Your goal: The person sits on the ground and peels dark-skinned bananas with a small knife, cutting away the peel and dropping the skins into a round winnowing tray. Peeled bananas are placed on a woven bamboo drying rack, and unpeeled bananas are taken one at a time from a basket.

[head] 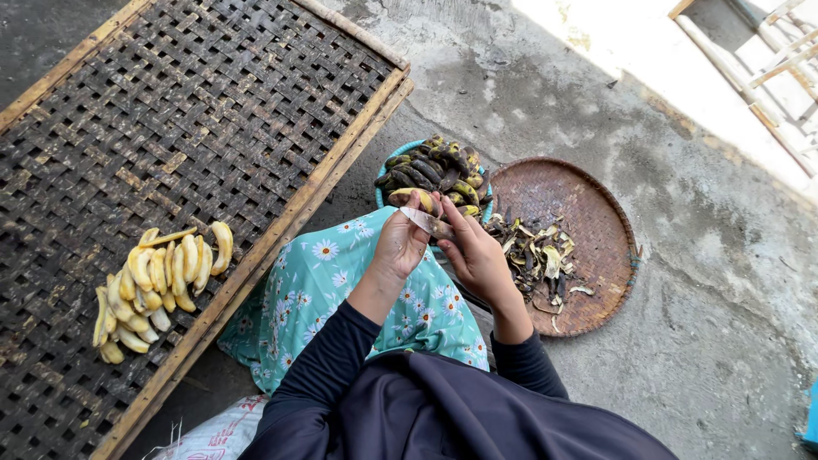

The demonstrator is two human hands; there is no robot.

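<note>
The person sits low on a concrete floor [724, 324] and is partway through peeling a banana [415, 198], held out over the lap. The left hand [400, 243] grips the fruit, its fingers [416, 223] curled and pressed around the yellow, dark-spotted skin, while the right hand [473, 255] pinches a pale strip of peel [426, 223] between thumb and fingers and draws it across the fruit. The banana sits just in front of a teal-rimmed basket [381, 198] heaped with blackened, unpeeled bananas [434, 170]. Just right of that lies a round woven tray [605, 221] holding a pile of discarded peels [537, 255], close beside the right hand. To the left, a large dark woven rack with a bamboo frame [281, 230] carries a cluster of peeled yellow bananas [158, 285], well apart from the hands. By the look of it, stripping the skin is the step in hand; the next move would call for a firm but gentle hold on the soft flesh while the remaining peel comes away cleanly. As for packaging, only a white woven sack [217, 439] shows at the bottom edge beside the flowered turquoise skirt [324, 281], with some red print too partial to make out.
</note>
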